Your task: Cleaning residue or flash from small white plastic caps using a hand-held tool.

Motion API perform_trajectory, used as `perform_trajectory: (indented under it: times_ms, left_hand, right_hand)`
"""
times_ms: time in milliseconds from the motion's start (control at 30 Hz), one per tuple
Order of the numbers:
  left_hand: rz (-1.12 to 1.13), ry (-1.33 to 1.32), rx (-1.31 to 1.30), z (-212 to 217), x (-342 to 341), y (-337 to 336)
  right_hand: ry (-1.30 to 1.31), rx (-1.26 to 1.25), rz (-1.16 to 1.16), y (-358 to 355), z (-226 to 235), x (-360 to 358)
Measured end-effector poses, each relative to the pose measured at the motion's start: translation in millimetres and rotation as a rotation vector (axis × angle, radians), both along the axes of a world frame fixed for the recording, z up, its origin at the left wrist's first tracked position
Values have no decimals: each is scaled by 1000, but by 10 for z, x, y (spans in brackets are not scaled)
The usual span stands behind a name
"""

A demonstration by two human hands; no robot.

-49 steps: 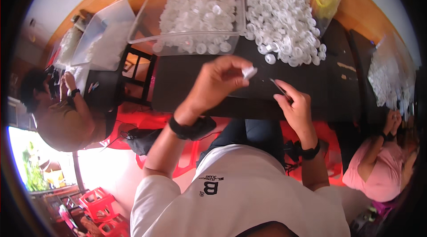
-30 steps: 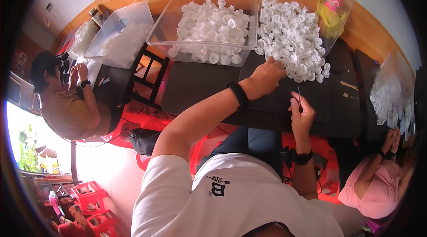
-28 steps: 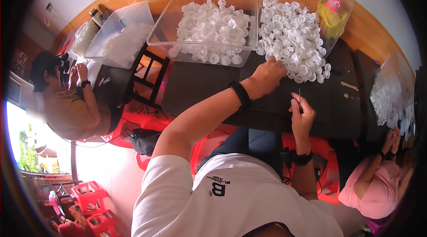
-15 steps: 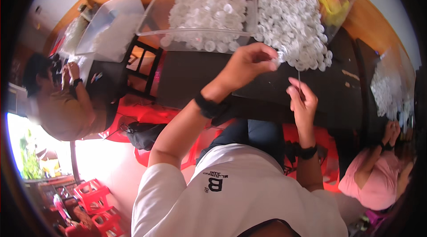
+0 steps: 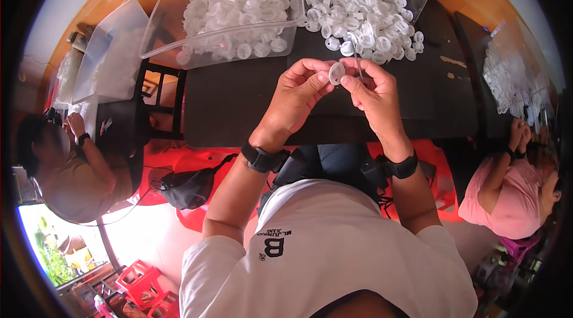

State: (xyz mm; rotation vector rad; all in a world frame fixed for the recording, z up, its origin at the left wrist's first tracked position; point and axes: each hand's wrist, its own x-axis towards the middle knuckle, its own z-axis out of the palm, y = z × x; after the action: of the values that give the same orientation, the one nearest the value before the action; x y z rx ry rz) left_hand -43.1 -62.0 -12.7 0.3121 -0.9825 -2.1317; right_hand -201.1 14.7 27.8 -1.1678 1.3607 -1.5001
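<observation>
White plastic cap [image 5: 336, 72] pinched between the fingertips of the left hand [image 5: 296, 98] and right hand [image 5: 375, 93] (which also grips a thin pin [image 5: 357, 62]), above the black table [image 5: 239, 103].

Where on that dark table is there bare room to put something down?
The dark table is bare left of the left hand, below the clear bin of white caps. Another bare strip lies right of the right hand, near the table's right edge. Behind the hands it is crowded: the loose cap pile spills forward.
</observation>
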Motion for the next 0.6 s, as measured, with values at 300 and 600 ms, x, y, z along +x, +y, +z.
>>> perform_trajectory:
  times_ms: [300, 600]
  left_hand:
    - [116, -220, -166, 196, 58, 75]
    - [120, -176, -106, 177, 24, 113]
  right_hand:
    - [53, -8, 32, -24, -16, -81]
    - [61, -3, 40, 22, 82, -21]
